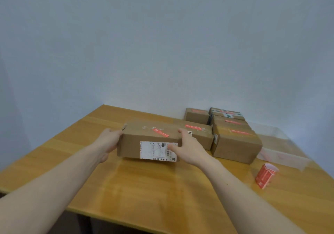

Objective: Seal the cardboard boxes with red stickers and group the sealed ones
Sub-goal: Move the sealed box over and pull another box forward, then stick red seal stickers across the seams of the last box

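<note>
Both hands clamp the ends of a red-stickered cardboard box (150, 140) mid-frame, left hand (110, 140) and right hand (188, 148), beside the sealed boxes (235, 140) grouped at right, contents unseen.

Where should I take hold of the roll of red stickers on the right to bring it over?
Take the roll of red stickers across its curved red outside, coming from above and the near right. It lies tilted on the table, its white open end facing up and away, apart from the boxes, so the flanks are free.
</note>
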